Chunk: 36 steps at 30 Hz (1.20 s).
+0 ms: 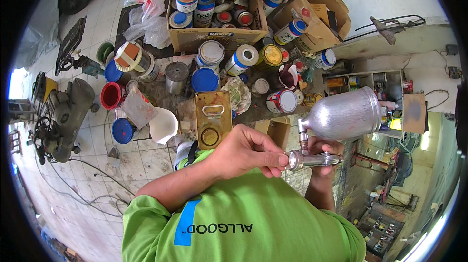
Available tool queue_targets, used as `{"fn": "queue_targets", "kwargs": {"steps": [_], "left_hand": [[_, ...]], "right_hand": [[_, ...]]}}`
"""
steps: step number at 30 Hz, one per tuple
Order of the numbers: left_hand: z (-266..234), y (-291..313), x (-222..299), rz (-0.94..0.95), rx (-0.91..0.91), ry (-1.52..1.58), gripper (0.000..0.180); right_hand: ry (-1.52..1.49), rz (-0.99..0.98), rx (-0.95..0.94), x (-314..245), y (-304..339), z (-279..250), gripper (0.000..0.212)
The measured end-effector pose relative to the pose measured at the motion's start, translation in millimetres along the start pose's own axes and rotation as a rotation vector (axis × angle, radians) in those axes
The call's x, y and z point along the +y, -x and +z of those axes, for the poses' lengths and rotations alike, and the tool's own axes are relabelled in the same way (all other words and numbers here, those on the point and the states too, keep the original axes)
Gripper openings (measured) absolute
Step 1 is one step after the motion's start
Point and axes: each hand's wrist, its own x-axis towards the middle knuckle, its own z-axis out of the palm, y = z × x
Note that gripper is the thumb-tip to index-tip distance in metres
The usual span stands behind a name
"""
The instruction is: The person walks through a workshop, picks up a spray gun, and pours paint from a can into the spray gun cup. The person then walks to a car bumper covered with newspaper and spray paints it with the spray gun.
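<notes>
A silver spray gun (310, 159) lies sideways in front of my chest, its metal paint cup (343, 114) rising from it and tilted over to the right. My right hand (322, 170) is wrapped round the gun's body from behind, and part of its fingers is hidden by the metal. With thumb and fingers closed, my left hand (246, 152) pinches the round front end of the gun. Just beyond the left hand stands a stained rectangular tin (213, 101) with a handle and round cap.
A dark workbench (163, 91) carries several paint cans, including an open-topped grey can (176, 77). Behind them stands a cardboard box (217, 39) full of cans. An air compressor (68, 116) sits on the tiled floor at left, with a hose (92, 202) nearby. Shelves (390, 79) stand at right.
</notes>
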Motion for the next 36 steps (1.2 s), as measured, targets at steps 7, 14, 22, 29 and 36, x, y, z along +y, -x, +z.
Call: {"fn": "queue_targets", "kwargs": {"steps": [7, 14, 22, 29, 36], "left_hand": [[-29.1, 6.8, -20.5, 0.185, 0.156, -0.024, 0.017], [-67.6, 75.3, -46.0, 0.313, 0.273, 0.226, 0.021], [-86.8, 163.4, -61.7, 0.604, 0.456, 0.163, 0.016], [-104.6, 232.1, -94.5, 0.781, 0.818, -0.219, 0.085], [-171.4, 318.6, -145.6, 0.735, 1.229, -0.093, 0.051]], "right_hand": [[0.174, 0.06, 0.149, 6.4, 2.3, 36.4, 0.061], [0.129, -0.064, -0.251, 37.5, -39.2, 97.3, 0.054], [0.243, 0.002, -0.36, 60.3, -33.7, 182.3, 0.055], [0.449, 0.064, -0.699, 114.2, -21.5, 322.9, 0.079], [0.449, 0.004, -1.254, 107.6, 3.3, 380.0, 0.063]]}}
